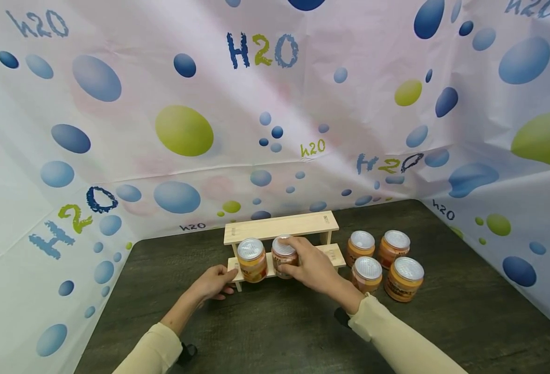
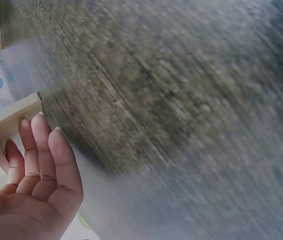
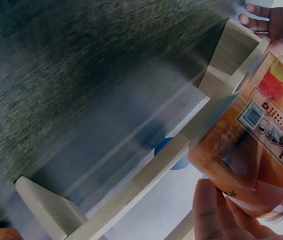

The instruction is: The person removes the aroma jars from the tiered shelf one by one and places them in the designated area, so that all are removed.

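Observation:
My right hand [image 1: 309,265] grips a jar [image 1: 284,257] with a silver lid and an orange label, on the lower step of a small two-step wooden rack [image 1: 281,227]. In the right wrist view this jar [image 3: 254,145] shows a barcode, and its base is right at the step's edge. A similar jar [image 1: 252,266] stands upright on the same step, to the left. My left hand [image 1: 214,283] pinches the left end of the lower step, thumb on top. In the left wrist view its fingers [image 2: 41,145] reach below, beside the rack's leg [image 2: 16,116].
Several more orange jars [image 1: 367,275] with silver lids stand on the dark wooden table [image 1: 275,332], just right of the rack. A white sheet [image 1: 134,156] printed with blue and green drops rises behind the table and along both sides.

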{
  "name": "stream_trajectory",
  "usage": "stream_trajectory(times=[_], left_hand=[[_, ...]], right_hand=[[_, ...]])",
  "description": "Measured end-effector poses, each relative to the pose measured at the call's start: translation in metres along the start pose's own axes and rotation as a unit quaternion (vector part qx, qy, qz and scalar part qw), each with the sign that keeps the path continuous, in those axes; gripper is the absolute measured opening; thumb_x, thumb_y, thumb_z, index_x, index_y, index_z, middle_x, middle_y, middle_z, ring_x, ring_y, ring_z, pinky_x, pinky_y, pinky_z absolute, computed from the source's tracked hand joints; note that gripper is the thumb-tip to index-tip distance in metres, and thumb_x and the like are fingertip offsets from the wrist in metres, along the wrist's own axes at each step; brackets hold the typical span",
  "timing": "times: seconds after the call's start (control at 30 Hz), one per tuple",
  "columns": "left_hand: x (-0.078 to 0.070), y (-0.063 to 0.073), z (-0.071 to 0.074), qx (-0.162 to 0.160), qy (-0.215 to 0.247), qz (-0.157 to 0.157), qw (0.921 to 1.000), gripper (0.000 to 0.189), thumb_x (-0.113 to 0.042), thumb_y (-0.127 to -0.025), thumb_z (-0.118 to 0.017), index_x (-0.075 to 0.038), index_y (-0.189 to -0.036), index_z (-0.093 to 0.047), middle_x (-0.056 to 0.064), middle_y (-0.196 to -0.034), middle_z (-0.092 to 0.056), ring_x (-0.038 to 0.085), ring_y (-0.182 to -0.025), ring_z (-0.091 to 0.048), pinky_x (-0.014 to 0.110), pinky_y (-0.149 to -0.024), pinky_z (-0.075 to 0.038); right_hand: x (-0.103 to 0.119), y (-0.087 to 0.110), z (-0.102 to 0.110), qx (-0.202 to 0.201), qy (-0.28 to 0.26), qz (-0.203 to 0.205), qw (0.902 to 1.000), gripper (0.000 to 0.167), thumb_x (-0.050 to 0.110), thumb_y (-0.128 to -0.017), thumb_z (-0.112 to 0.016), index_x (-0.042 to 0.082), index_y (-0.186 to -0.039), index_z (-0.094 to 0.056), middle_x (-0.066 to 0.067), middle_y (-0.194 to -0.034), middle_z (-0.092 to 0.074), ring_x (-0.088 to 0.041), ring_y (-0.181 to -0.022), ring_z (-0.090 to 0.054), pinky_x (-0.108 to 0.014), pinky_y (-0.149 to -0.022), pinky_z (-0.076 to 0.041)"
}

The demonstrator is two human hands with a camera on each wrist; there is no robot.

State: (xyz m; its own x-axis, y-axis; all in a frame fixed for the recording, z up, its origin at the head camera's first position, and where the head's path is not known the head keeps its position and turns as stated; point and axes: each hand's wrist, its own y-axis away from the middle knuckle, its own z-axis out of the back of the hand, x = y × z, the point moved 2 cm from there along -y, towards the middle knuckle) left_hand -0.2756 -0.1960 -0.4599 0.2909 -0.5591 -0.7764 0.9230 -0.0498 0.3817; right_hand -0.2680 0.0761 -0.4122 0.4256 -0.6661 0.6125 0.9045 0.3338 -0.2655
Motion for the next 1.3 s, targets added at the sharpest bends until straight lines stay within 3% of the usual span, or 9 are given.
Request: stream_trajectory(times=[1.0, 1.3], left_hand=[[-0.002, 0.002, 0.001, 0.007, -0.001, -0.005, 1.0000, 0.033, -0.036, -0.106, -0.050, -0.004, -0.097, -0.054, 0.013, -0.101, -0.066, 0.020, -0.084, -0.068, 0.037, -0.069, -0.056], [-0.002, 0.001, 0.000, 0.007, -0.001, -0.004, 1.0000, 0.033, -0.036, -0.106, -0.050, -0.005, -0.096, -0.054, 0.012, -0.100, -0.067, 0.020, -0.083, -0.068, 0.036, -0.068, -0.055]], right_hand=[[0.001, -0.001, 0.007, -0.018, 0.013, 0.011, 0.9997, 0.059, 0.031, -0.086, -0.081, 0.024, -0.139, -0.056, -0.009, -0.136, -0.059, -0.027, -0.105, -0.066, -0.040, -0.072, -0.053], [0.004, -0.003, 0.014, -0.026, 0.022, 0.018, 0.9993, 0.059, 0.034, -0.087, -0.080, 0.024, -0.140, -0.055, -0.008, -0.140, -0.058, -0.025, -0.107, -0.066, -0.041, -0.075, -0.054]])
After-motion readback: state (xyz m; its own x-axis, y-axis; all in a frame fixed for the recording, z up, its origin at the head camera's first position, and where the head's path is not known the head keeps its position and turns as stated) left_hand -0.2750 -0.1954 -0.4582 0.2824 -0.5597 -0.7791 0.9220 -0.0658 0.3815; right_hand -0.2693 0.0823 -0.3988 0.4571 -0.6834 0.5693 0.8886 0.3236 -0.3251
